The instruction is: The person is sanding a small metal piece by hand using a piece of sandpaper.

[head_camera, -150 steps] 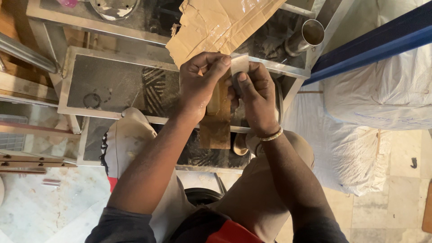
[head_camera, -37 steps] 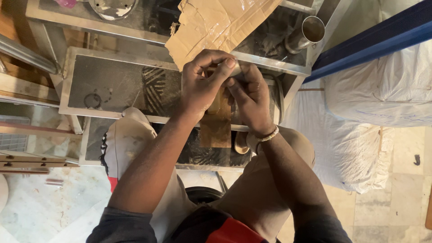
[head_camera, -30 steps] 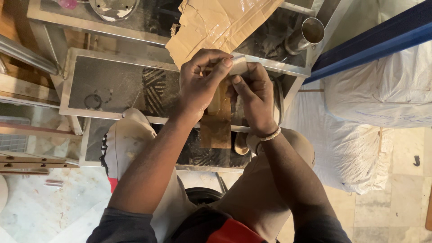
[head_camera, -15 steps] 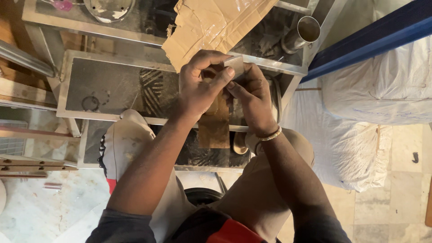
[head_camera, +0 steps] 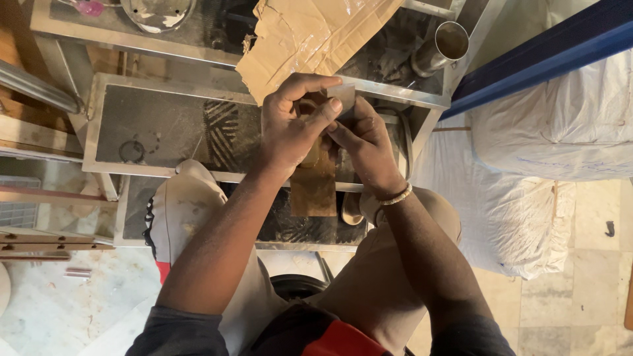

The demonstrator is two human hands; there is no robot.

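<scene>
Pinching a small grey sheet-metal piece (head_camera: 343,97) at chest height, the left hand (head_camera: 293,125) closes thumb and forefinger on its edge while the right hand (head_camera: 362,142) grips it from below. Beneath them lie a brown strip (head_camera: 315,188), torn cardboard (head_camera: 310,36) and a steel-framed rack (head_camera: 158,128). Such a narrow grip may let the piece slip and fall into the rack.

Torn matt cardboard sheet (head_camera: 310,39), shiny steel tube (head_camera: 440,47), dusty brushed-metal frame (head_camera: 165,92), crinkled white plastic sacking (head_camera: 554,125)
</scene>
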